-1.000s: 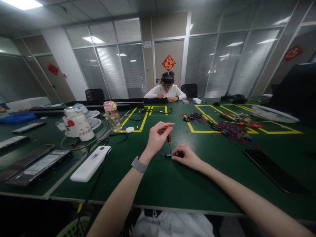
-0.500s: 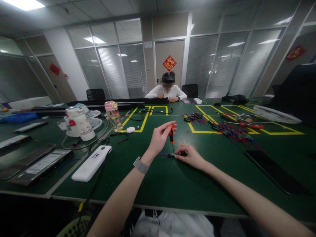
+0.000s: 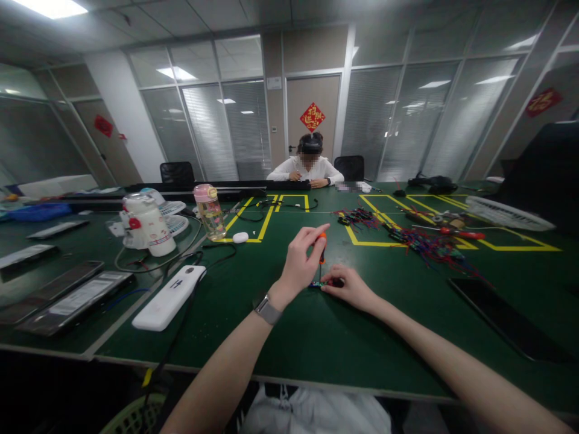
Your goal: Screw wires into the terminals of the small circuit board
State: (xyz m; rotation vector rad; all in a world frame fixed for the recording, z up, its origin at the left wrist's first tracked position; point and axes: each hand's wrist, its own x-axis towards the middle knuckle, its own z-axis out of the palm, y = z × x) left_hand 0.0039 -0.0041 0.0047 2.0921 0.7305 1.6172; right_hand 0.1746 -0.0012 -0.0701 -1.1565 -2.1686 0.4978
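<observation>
Left hand [image 3: 302, 260] holds screwdriver [image 3: 321, 248] upright (tip down) beside right hand [image 3: 348, 287].

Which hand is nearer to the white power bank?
Left. The left hand, holding a screwdriver, is on the same side as the white power bank; the right hand lies farther beyond it.

Table top [image 3: 280, 337]: matt green mat, smooth, marked with glossy yellow tape [image 3: 262, 226]. Screwdriver [image 3: 321, 250]: orange and black plastic handle. Power bank [image 3: 169, 297], near left: smooth white plastic, slight sheen. Bottle [image 3: 209, 212]: clear plastic, pink plastic cap. Phone [image 3: 506, 316], right: glossy black glass face. Watch band [image 3: 266, 310] on the left wrist: grey, metallic look. Wire bundle [image 3: 429, 247]: coloured plastic insulation.
</observation>
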